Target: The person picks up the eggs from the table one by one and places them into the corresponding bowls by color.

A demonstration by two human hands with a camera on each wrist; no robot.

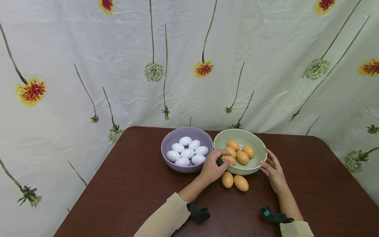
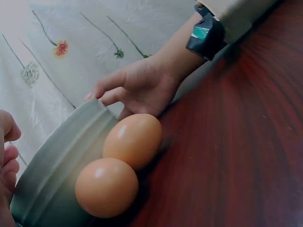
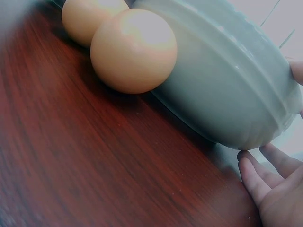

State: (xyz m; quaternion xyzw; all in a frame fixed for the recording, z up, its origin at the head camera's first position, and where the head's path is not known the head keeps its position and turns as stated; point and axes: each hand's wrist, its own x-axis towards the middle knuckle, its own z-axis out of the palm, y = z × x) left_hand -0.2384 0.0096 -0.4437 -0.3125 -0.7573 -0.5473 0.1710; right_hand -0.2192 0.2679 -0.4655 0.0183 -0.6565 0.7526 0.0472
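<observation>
My left hand [image 1: 214, 166] reaches over the near-left rim of a pale green bowl [image 1: 260, 148], fingers and thumb spread around a brown egg [image 1: 229, 160] inside it. In the left wrist view, only the left fingers [image 2: 8, 161] show at the edge, with no egg between their tips. On the bowl's right side, my right hand [image 1: 273, 172] holds the rim and outer wall; its fingertips touch the wall in the right wrist view. Several brown eggs [image 1: 242, 158] lie in this bowl. Two more brown eggs [image 1: 227, 180] [image 1: 241, 183] rest on the table against its front.
A purple bowl [image 1: 165, 151] with several white eggs [image 1: 187, 153] stands just left of the green one. Both are near the back of the dark red wooden table [image 1: 118, 197]. A flower-printed cloth [image 1: 118, 49] hangs behind the table.
</observation>
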